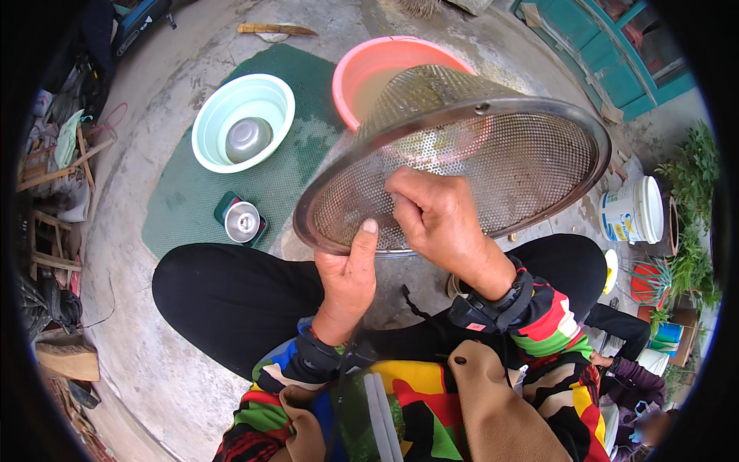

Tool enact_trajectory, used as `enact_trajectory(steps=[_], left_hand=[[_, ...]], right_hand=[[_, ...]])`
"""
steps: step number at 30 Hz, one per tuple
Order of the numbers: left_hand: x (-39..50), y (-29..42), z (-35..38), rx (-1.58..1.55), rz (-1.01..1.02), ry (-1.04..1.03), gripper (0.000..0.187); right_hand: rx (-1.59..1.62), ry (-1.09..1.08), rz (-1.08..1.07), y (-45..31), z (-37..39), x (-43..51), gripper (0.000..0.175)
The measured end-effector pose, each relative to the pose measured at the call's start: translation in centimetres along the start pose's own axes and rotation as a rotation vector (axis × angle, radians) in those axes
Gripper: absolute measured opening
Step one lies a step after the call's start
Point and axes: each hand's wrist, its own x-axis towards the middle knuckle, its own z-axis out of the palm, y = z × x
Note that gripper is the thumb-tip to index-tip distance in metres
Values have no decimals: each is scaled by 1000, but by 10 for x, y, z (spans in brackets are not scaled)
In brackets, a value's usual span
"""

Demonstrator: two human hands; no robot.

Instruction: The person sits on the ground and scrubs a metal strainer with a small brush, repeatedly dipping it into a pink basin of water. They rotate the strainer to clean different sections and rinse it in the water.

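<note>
A large perforated metal colander [537,167] is tilted in front of me, its open side facing me. My left hand [349,277] holds the near left rim, thumb on top and fingers hidden behind. Over the inside of the mesh is my right hand [441,222], its fingers curled; whether it pinches something cannot be seen. Behind the colander, partly covered by it, stands a pink basin [353,75] with cloudy liquid. A pale green basin [202,130] holds a metal bowl [249,140]. Nearer my knee is a small metal cup [242,222] on a dark green and red object.
A green mat [173,213] lies under the basins on the concrete floor. A brush-like tool [277,29] is beyond it. At the right are a white bucket [632,211], potted plants [687,254] and a seated person [635,381]. Wood scraps [58,173] line the left side.
</note>
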Motion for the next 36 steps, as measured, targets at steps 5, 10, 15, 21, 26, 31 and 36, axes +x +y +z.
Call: enact_trajectory(steps=[5,10,15,21,26,31,36], left_hand=[[0,-1,0,18,32,-42,41],[5,-3,-4,-19,-44,16,37],[6,-4,-6,-15,-22,52,33],[6,-5,-5,-28,-33,61,35],[6,-8,-7,-19,-76,48,36],[8,-11,-5,-39,-45,29,37],[6,-6,-5,-13,-67,7,38]], right_hand=[[84,71,121,1,0,0,9],[176,-50,144,-1,-7,-3,8],[-130,-77,115,-7,-9,-13,8],[-92,-220,50,-10,-9,-18,10],[-43,-158,120,-11,-16,-15,10],[-120,-212,71,-11,-9,-15,9],[-27,-161,117,-10,-7,-15,8]])
